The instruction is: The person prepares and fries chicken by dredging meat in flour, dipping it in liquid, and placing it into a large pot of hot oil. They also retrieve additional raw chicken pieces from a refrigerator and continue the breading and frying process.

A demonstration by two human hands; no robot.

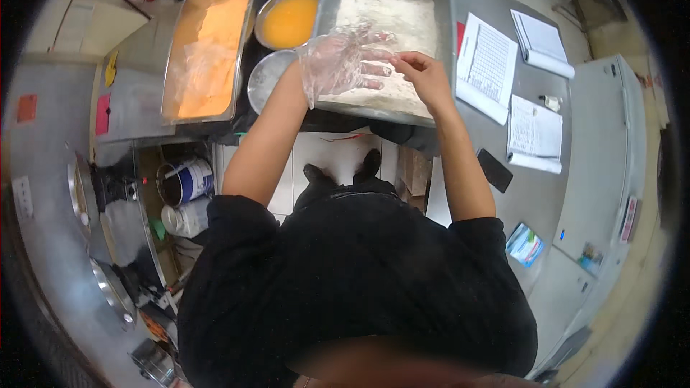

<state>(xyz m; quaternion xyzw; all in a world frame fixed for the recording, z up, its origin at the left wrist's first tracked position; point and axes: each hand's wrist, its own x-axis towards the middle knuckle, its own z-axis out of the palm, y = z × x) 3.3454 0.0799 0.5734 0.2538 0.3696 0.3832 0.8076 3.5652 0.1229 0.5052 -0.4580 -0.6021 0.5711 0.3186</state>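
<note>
Worktop (496,140) of grey metal carries everything here, and it is best read from the biggest thing down. Widest is the long tray of orange crumbs (208,43) on the left side. Beside it, further right, the steel pan of white flour (392,36) lies directly under both hands, so any loose coating falls back into the pan rather than onto the floor; the work is best kept there, low over the flour. Between tray and pan a round bowl of yellow beaten egg (289,20) is set, with a second, empty-looking steel bowl (267,79) just in front of it. Printed sheets and an open notebook (535,133) lie to the right of the pan, close enough to be dusted, so flour should be shaken off gently.

The left hand (345,63) is covered by a clear plastic glove (323,65), fingers spread and pointing right, held flat over the near part of the flour. The right hand (424,75) is bare, its fingertips pinched together just beside the gloved fingertips; whether the glove's edge or a small floury bit is nipped between them cannot be told. Nothing large is gripped by either hand.

Judged from this, the glove is being seated or tugged. A steady pull at the fingertips, one finger at a time, would be advised, since thin film tears easily, and the bare hand is better kept out of the egg.
</note>
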